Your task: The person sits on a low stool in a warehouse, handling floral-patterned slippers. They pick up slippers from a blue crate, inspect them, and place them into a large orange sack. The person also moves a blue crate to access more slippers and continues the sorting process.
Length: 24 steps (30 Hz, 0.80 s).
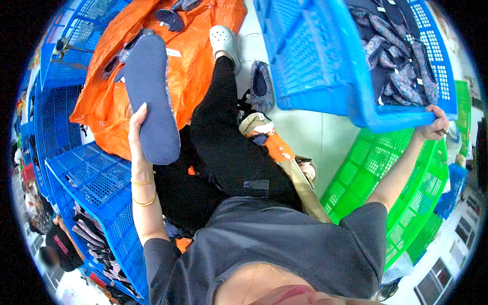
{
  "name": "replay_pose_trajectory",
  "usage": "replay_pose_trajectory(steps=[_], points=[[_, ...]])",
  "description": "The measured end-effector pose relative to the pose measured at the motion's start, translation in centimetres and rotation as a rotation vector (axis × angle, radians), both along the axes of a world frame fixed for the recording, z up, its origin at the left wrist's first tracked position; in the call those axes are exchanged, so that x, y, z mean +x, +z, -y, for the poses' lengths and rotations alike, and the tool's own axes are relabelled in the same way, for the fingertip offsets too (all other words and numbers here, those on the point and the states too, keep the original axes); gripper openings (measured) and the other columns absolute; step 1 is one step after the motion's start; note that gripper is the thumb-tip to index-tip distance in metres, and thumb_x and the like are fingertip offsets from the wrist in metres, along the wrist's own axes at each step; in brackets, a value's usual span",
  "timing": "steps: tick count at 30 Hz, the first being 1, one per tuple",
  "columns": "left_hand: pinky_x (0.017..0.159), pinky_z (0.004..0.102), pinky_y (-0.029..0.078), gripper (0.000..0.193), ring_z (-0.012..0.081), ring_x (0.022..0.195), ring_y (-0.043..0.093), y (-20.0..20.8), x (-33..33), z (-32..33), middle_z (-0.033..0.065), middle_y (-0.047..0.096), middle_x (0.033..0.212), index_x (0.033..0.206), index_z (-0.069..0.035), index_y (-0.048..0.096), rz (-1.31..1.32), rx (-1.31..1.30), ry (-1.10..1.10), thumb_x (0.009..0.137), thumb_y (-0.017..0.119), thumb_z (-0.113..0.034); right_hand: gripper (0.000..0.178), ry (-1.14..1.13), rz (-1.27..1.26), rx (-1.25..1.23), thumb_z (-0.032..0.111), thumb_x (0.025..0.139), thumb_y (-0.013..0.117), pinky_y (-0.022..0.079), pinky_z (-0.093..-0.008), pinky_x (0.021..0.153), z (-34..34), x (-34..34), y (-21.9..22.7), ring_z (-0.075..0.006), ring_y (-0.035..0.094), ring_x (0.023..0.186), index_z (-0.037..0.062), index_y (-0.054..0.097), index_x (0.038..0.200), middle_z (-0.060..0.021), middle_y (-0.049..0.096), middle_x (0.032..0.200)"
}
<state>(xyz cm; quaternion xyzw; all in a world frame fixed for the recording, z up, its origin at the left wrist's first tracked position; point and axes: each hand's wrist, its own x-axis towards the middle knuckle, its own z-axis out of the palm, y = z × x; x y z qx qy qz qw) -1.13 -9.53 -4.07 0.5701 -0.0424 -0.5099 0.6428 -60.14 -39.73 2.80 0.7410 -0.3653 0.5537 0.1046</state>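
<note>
My left hand is closed on a slipper held up by its side. Its dark blue sole faces me, and a strip of speckled fabric shows along one edge. At the right, the fingers of my right hand are wrapped round the near rim of a blue plastic crate. A small dark thing sticks out by that hand, too small to name. Inside the crate lie several patterned slippers. Beyond my left hand an orange woven sack is spread out, with a few slippers on it.
Green crates stand beneath the blue one at the right. Another blue crate with dark pieces stands at my left, near stacked crates. A single slipper lies on the floor by my foot. Another person is at the far left.
</note>
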Motion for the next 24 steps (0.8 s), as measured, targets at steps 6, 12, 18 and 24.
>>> replay_pose_trajectory(steps=[6, 12, 18, 24], points=[[0.079, 0.0308, 0.05, 0.04, 0.018, 0.085, 0.061, 2.2, -0.2, -0.9, 0.0077, 0.065, 0.092, 0.106, -0.001, 0.061, 0.022, -0.046, -0.102, 0.086, 0.062, -0.036, 0.034, 0.071, -0.002, 0.244, 0.026, 0.095, 0.04, 0.047, -0.0373, 0.084, 10.1, -16.1, -1.7, -0.0212, 0.059, 0.081, 0.0042, 0.064, 0.085, -0.0084, 0.065, 0.084], [0.077, 0.0311, 0.052, 0.047, 0.0183, 0.086, 0.063, 3.3, -1.5, 2.9, 0.0092, 0.065, 0.101, 0.113, -0.002, 0.06, -0.023, -0.225, -0.185, 0.086, 0.062, -0.04, 0.041, -0.104, 0.004, 0.664, 0.033, 0.103, 0.033, 0.044, -0.0304, 0.09, 15.3, -28.2, 2.5, -0.0181, 0.056, 0.085, 0.0023, 0.061, 0.1, -0.0086, 0.063, 0.093], [0.074, 0.0289, 0.052, 0.041, 0.0168, 0.082, 0.063, 4.3, -1.6, 1.0, 0.0095, 0.065, 0.097, 0.108, 0.0, 0.06, -0.065, -0.136, -0.139, 0.089, 0.059, -0.037, 0.052, -0.01, 0.164, 0.646, 0.039, 0.102, 0.036, 0.041, -0.035, 0.1, 15.3, -17.2, 10.0, -0.023, 0.056, 0.114, -0.0022, 0.045, 0.133, -0.0167, 0.059, 0.125], [0.074, 0.0278, 0.052, 0.039, 0.0156, 0.084, 0.063, 4.5, -0.2, 1.6, 0.0093, 0.065, 0.098, 0.111, -0.001, 0.059, -0.082, -0.123, -0.092, 0.09, 0.057, -0.035, 0.028, -0.618, -0.782, 0.279, 0.028, 0.096, 0.045, 0.051, -0.0491, 0.065, 2.2, 11.5, 7.8, -0.0372, 0.067, 0.08, 0.0108, 0.055, 0.116, -0.0185, 0.067, 0.091]])
